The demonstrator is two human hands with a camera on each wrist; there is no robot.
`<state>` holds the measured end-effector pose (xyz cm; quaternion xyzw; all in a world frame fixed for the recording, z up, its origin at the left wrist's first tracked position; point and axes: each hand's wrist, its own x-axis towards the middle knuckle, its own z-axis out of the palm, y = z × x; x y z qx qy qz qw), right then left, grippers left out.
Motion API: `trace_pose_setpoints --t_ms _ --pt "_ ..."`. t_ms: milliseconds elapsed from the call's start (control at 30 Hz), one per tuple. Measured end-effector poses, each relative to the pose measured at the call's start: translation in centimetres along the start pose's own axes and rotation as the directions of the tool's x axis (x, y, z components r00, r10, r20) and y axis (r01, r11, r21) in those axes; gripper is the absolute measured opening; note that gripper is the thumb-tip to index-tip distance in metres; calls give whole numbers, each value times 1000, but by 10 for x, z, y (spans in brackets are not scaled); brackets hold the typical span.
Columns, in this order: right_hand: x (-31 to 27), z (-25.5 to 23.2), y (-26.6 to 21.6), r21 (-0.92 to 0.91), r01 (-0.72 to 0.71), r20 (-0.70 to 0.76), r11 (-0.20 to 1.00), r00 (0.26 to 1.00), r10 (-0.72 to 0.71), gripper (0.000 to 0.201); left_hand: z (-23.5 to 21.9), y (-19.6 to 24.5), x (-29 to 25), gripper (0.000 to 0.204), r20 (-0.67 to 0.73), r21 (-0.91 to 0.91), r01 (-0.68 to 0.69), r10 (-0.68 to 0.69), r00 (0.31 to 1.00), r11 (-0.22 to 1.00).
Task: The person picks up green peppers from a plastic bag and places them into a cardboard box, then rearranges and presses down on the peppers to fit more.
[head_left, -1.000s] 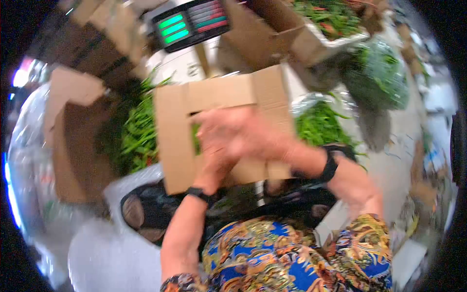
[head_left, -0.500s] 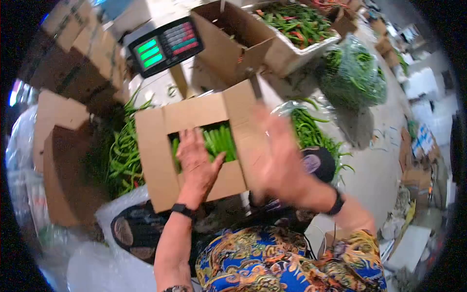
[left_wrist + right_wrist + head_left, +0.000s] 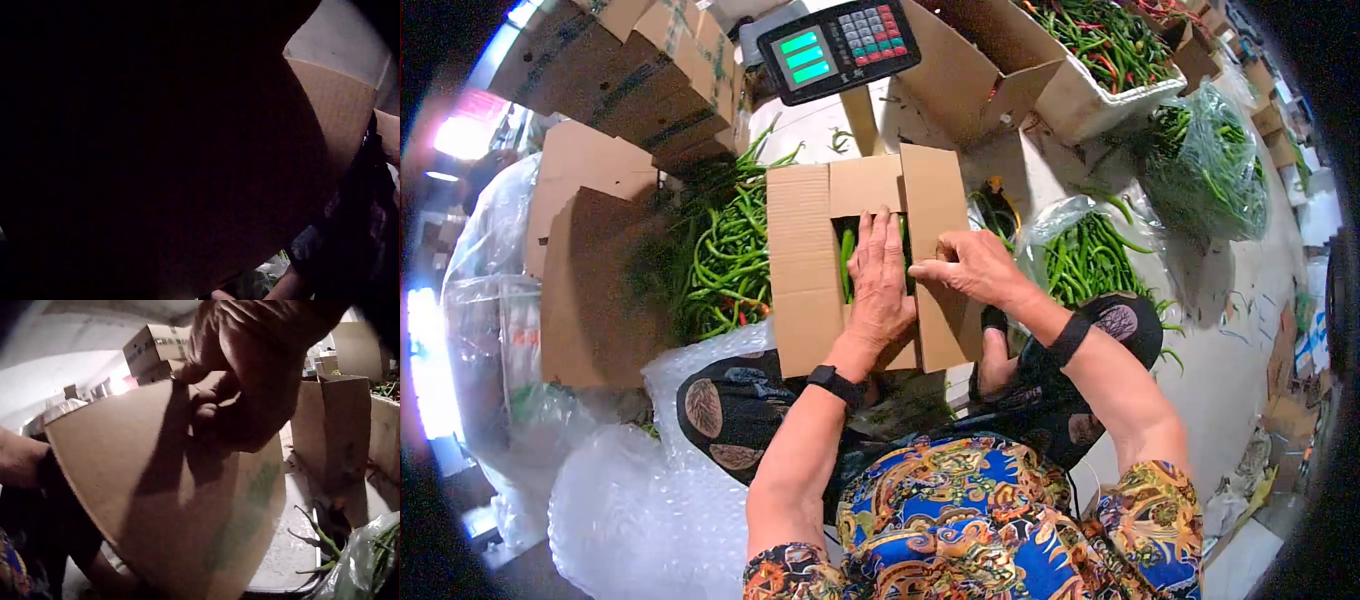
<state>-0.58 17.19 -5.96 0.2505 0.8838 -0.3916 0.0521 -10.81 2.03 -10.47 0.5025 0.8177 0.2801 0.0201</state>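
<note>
A cardboard box (image 3: 800,270) stands in front of the person, its top flaps spread around an opening where green chili peppers (image 3: 847,262) show. My left hand (image 3: 878,285) lies palm down over the peppers with straight fingers. With thumb and curled fingers my right hand (image 3: 982,270) pinches the edge of the right flap (image 3: 945,315), which tilts up and overlaps part of the opening. The right wrist view shows that hand (image 3: 244,381) at the top of the flap's outer face (image 3: 206,494). Mostly darkness fills the left wrist view, with some cardboard (image 3: 337,103) at its right.
Loose green chilies (image 3: 730,250) heap left of the box, beside an open carton (image 3: 605,290). To the right sits an open plastic bag of chilies (image 3: 1090,255). A scale display (image 3: 840,50) stands behind, near a foam box of chilies (image 3: 1090,105) and stacked cartons (image 3: 615,90).
The right hand has come in from the right and taken hold of the right flap, which has swung up toward the opening. The left hand has stayed on the peppers.
</note>
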Motion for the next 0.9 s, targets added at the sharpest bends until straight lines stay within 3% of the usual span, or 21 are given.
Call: trace_pose_setpoints --t_ms 67,100,133,167,200,233,267,333,367,400,467,600,667,700,733,800,833,867,900 --pt "0 5 7 10 -2 -38 1000 999 3 56 -14 -12 -1 79 -17 -142 -90 89 996 986" --pt "0 8 11 21 -16 -74 1000 997 18 57 -34 -10 -1 68 -89 -125 17 -29 996 992" --pt "0 12 12 31 -18 -65 999 998 20 57 -61 -19 1 57 -152 82 38 -25 988 996" --pt "3 14 12 -56 -19 -111 998 994 12 55 -76 -43 7 50 -381 137 28 27 924 990" --pt "5 15 10 -143 -16 -153 990 988 -6 54 -93 -55 12 47 -479 168 194 -92 873 967" --pt "5 10 -1 -145 -13 -121 989 993 -5 55 -94 -82 5 47 -362 33 368 -332 871 929" --pt "8 11 -3 -137 -1 -123 991 992 -16 55 -100 -88 5 48 -215 -81 536 -540 814 840" --pt "11 12 4 -148 -25 -80 989 997 13 53 -89 -85 -4 53 246 -340 637 -589 770 691" --pt "12 16 13 -160 4 -119 987 993 -23 52 -98 -60 -4 57 191 -581 489 -475 859 651" --pt "13 17 17 -157 -9 -127 988 992 -11 52 -99 -46 3 57 201 -580 487 -465 862 652" --pt "14 19 20 -98 117 -148 988 980 -131 51 -96 -25 3 61 281 -536 400 -289 915 743" --pt "15 22 18 -163 131 -168 978 973 -159 53 -90 -21 10 61 266 -501 295 -180 947 813" --pt "16 10 16 -135 83 -65 987 994 -93 54 -96 -15 23 49 408 -431 299 -112 906 851" --pt "18 4 9 -182 25 19 983 1000 -22 56 -85 -26 27 60 461 -306 211 -49 886 928" --pt "19 5 9 -191 23 16 981 1000 -21 56 -83 -30 31 60 456 -313 207 -45 889 927" --pt "22 8 4 -248 88 25 965 996 -84 57 -86 -36 38 36 465 -227 11 98 880 974" --pt "23 8 4 -228 92 63 969 995 -80 58 -89 -41 43 58 472 -121 -120 164 866 985" --pt "22 -1 -3 -208 93 98 974 992 -74 61 -91 -45 52 68 572 -54 -154 157 805 987" --pt "23 -4 -3 -210 86 91 974 993 -68 61 -90 -44 56 68 571 -59 -162 166 804 985"
